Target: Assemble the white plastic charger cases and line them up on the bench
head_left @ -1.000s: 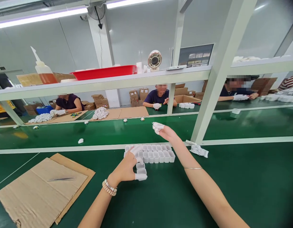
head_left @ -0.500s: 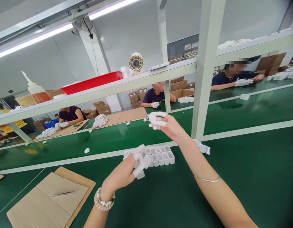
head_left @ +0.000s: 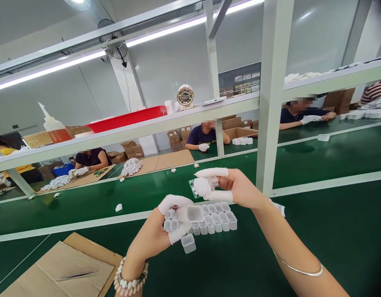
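Note:
White finger cots cover several fingertips of both hands. My left hand (head_left: pixel 165 225) is closed round a small translucent white plastic cup (head_left: pixel 195 214), its open mouth facing right. Pinched in my right hand (head_left: pixel 232 185) is a green circuit board with a white rounded part (head_left: pixel 203 187) on it, held just above and to the right of that cup, apart from it. Beneath my hands stand rows of the same white cups (head_left: pixel 225 221), partly hidden by my left hand. One loose cup (head_left: pixel 188 243) sits in front of the rows.
Tweezers (head_left: pixel 77 275) lie on cardboard sheets (head_left: pixel 54 268) at the left. Behind the cups runs a green conveyor belt (head_left: pixel 147 194) carrying small white pieces (head_left: pixel 119 207). A white post (head_left: pixel 269 99) rises at the right. Several co-workers sit across the belt. Overhead, a shelf holds a red tray (head_left: pixel 128 119).
My left hand has lifted a cup from near the rows, and a loose cup now shows in front. My right hand has come down and closer with the circuit board.

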`<action>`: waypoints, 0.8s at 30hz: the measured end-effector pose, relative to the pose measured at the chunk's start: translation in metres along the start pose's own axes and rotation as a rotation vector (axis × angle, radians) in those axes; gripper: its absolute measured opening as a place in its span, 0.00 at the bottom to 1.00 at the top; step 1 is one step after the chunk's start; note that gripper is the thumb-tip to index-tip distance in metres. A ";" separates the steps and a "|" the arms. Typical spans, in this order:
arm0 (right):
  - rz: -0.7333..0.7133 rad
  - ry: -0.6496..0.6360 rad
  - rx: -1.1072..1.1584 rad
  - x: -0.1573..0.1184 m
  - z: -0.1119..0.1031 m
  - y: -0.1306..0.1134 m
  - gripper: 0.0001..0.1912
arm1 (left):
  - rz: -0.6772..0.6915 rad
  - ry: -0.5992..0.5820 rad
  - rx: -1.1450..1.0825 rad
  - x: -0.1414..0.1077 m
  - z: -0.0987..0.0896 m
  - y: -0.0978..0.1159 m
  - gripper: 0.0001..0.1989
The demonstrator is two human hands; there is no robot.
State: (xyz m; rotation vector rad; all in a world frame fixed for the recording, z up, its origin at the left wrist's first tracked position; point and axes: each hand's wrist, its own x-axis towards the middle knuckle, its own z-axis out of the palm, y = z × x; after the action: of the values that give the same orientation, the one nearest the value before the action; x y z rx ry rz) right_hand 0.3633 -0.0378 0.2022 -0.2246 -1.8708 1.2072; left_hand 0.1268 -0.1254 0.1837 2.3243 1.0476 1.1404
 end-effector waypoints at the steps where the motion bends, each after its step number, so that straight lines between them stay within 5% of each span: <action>1: -0.024 0.002 -0.067 -0.001 0.003 -0.001 0.26 | -0.017 -0.002 -0.046 -0.001 -0.004 -0.004 0.18; 11: -0.254 -0.070 -0.457 -0.011 0.032 -0.012 0.22 | -0.003 -0.058 -0.698 -0.003 -0.023 -0.039 0.16; 24: -0.319 -0.037 -0.542 -0.011 0.040 -0.013 0.22 | -0.002 0.000 -0.648 -0.004 -0.027 -0.033 0.16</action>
State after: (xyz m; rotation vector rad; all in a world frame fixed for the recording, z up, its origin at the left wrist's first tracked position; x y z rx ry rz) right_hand 0.3440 -0.0771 0.2005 -0.1867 -2.1391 0.4789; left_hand 0.0888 -0.1066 0.1786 1.8034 0.5571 1.2472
